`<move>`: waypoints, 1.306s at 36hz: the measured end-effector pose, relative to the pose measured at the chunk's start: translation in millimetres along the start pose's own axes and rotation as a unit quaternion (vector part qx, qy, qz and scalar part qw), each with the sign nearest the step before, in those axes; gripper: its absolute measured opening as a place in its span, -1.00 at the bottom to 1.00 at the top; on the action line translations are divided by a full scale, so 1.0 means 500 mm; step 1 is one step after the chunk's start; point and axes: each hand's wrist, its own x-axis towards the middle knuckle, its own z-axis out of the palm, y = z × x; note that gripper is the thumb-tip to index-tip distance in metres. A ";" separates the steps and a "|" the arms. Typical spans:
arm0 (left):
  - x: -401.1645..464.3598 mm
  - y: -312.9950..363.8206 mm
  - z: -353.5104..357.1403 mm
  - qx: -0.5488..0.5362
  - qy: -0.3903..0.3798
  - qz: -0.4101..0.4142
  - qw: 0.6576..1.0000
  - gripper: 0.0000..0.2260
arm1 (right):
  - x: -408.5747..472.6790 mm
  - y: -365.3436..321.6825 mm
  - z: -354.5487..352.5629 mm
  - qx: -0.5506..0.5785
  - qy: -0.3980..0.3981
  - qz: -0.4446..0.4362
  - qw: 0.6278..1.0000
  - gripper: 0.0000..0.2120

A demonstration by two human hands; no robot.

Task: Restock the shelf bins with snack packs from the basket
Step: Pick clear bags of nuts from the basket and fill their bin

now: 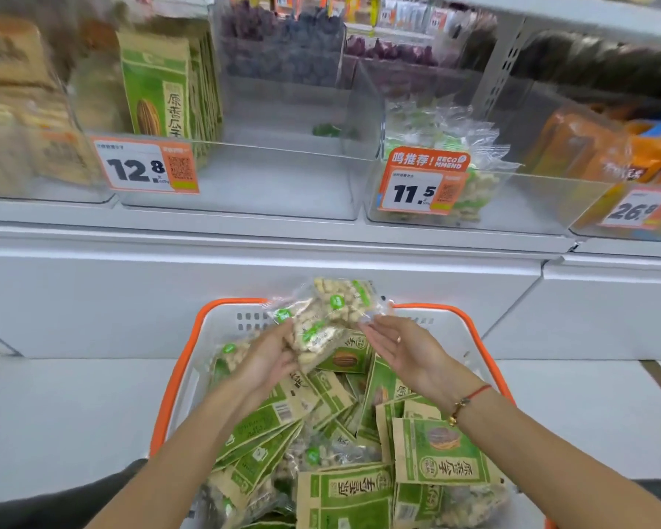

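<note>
A white basket with an orange rim (176, 372) stands in front of me, filled with several green-and-tan seed packs (439, 452) and clear bags of pale snacks. My left hand (271, 357) grips a clear snack bag (329, 315) and holds it above the basket's far end. My right hand (397, 345) is beside it with relaxed fingers, its fingertips at the bag's right edge. On the shelf, the clear bin (245, 185) tagged 12.8 holds upright green seed packs (161, 89) at its left. The bin (531, 208) tagged 11.5 holds a few clear snack bags (447, 147).
A bin (35, 108) of tan packs stands at the far left, and a bin of orange packs (603, 147) tagged 26.8 at the far right. Higher shelf bins hold dark purple packs (283, 40). A white ledge (283, 257) runs below the bins.
</note>
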 end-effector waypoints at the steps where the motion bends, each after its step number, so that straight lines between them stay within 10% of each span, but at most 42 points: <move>1: 0.002 -0.003 0.006 -0.013 0.000 0.007 1.000 -0.52 | -0.005 0.003 0.004 -0.002 0.006 0.001 1.000 -0.95; 12: -0.008 -0.007 0.069 -0.021 0.078 0.063 0.995 0.12 | -0.068 0.047 0.035 -0.317 0.016 -0.041 0.947 -0.82; 22: -0.041 0.142 0.111 0.100 0.056 0.217 0.969 -0.23 | -0.082 -0.142 0.003 -0.571 -0.060 -0.266 0.774 -0.12; 30: -0.054 0.248 0.192 0.242 0.035 0.335 0.910 -0.28 | -0.128 -0.269 -0.012 -0.482 -0.174 -0.259 0.819 -0.46; 36: -0.050 0.330 0.270 0.481 0.147 0.444 0.742 -0.33 | -0.149 -0.338 -0.051 -0.446 -0.123 -0.320 0.826 -0.54; 47: 0.023 0.471 0.378 0.455 -0.038 0.495 0.739 -0.42 | -0.157 -0.491 -0.106 -0.451 -0.015 -0.523 0.723 -0.41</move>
